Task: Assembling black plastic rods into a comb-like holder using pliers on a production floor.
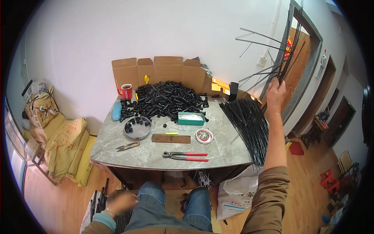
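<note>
My right hand [276, 93] is raised at the right, closed round a loose bunch of thin black rods [290, 64] that fan out upward and to the left. Below it, a large sheaf of similar rods [245, 126] lies along the table's right side. My left hand [120, 201] is low beside my left thigh, its fingers smeared. Dark sticks [102, 199] stand next to it. On the table [226, 156] are red-handled pincers [186, 156], thread snips [128, 146], a brown flat bar [171, 138] and a yellow-green pen-like tool [167, 133].
Small black plastic parts [167, 99] are heaped before a cardboard screen [168, 68]. Around them are a red mug [125, 91], a blue case [116, 111], a round metal dish [138, 133], a green box [191, 118] and a white bowl [204, 135]. A white sack [233, 195] stands below.
</note>
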### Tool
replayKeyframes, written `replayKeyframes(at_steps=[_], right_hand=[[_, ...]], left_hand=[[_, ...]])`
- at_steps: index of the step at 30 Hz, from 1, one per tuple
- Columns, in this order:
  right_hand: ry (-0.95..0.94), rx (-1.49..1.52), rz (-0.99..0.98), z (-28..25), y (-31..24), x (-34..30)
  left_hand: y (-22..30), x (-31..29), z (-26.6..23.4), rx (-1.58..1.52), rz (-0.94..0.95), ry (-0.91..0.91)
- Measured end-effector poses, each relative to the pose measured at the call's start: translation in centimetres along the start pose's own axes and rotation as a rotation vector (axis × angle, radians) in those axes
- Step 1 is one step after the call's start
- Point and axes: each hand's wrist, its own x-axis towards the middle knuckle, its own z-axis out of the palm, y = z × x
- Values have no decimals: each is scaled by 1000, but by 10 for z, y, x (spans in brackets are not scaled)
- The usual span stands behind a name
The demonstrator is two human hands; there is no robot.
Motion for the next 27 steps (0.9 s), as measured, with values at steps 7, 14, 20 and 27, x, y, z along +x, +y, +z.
replayKeyframes(at_steps=[7,14,20,27], right_hand=[[-125,-404,-28,-11,143,-117],[-368,-677,111,-7,86,-25],[-850,-95,539,28,-77,-86],[-1070,-99,31,27,-108,-208]], left_hand=[[1,-12,5,17,24,-77],[20,2,-27,-19,51,-61],[174,76,-92,-940,123,-315],[309,154,-125,-1438,368,-135]])
